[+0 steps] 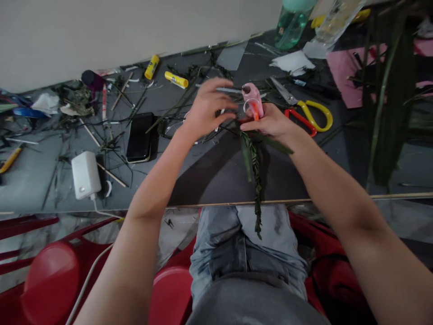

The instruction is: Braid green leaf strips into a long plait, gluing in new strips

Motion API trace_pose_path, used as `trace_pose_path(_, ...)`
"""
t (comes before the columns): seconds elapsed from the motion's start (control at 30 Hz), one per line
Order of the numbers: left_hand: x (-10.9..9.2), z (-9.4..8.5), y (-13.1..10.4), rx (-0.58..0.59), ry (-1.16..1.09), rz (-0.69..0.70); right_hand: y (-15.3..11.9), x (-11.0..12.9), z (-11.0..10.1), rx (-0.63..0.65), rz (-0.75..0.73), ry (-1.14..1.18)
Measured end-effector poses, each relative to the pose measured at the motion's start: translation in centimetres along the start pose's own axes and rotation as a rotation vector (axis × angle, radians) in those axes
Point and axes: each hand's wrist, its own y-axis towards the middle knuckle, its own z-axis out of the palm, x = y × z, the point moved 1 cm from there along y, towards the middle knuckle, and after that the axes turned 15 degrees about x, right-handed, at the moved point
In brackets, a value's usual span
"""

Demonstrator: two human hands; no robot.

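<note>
My right hand (275,123) is closed around a pink hot glue gun (253,94) with an orange trigger, its dark nozzle tilted up and away from me. A dark green braided leaf strand (256,174) hangs from below my right thumb, over the table edge and above my lap. Whether the same hand grips the braid's top end, I cannot tell. Loose leaf ends stick out beside it. To the left of the glue gun, my left hand (211,108) hovers with fingers spread and curved, slightly blurred, with nothing visible in it.
Scissors (301,106) with red and yellow handles lie right of my hands. A phone (140,136) and a white charger (85,175) with a cable lie left. Behind are glue sticks (176,79), leaf scraps and a green bottle (293,22). Long leaves (392,104) stand at right.
</note>
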Motion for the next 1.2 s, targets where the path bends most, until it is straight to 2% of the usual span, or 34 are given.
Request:
trace_pose_path(0.1,-0.8,1.0,-1.9,-0.371,0.026,-0.080,0.1,-0.2,-0.1,-0.074,0.017,0.065)
trace_pose_path(0.13,-0.8,1.7,-2.4,-0.424,-0.033,-0.112,0.2,-0.3,0.0,-0.085,-0.007,0.083)
trace_pose_path(0.17,-0.5,2.5,-2.7,-0.430,-0.121,-0.134,0.2,-0.3,0.0,-0.087,-0.033,0.100)
trace_pose_path(0.3,0.9,5.6,-2.8,-0.125,-0.557,-0.096,0.3,-0.7,0.1,-0.032,-0.080,0.130)
trace_pose_path(0.4,1.4,6.6,-2.6,-0.017,-0.708,-0.070,0.3,-1.0,0.0,-0.015,-0.083,0.100)
trace_pose_path(0.63,1.4,6.6,-2.8,-0.150,-0.718,-0.018,0.3,-1.2,0.2,0.054,-0.077,0.092)
trace_pose_path(0.77,1.5,6.8,-2.6,-0.181,-0.738,-0.001,0.2,-0.9,0.5,0.069,-0.040,0.071)
trace_pose_path(0.97,0.8,6.8,-2.4,-0.200,-0.718,-0.046,0.1,-0.8,0.7,0.081,-0.001,0.014)
trace_pose_path(1.03,0.7,6.8,-2.5,-0.236,-0.688,-0.086,0.2,-0.8,0.3,0.047,-0.002,-0.040)
trace_pose_path(1.2,0.9,6.7,-2.7,-0.320,-0.631,-0.192,0.0,-0.3,-1.5,-0.193,-0.139,-0.129)
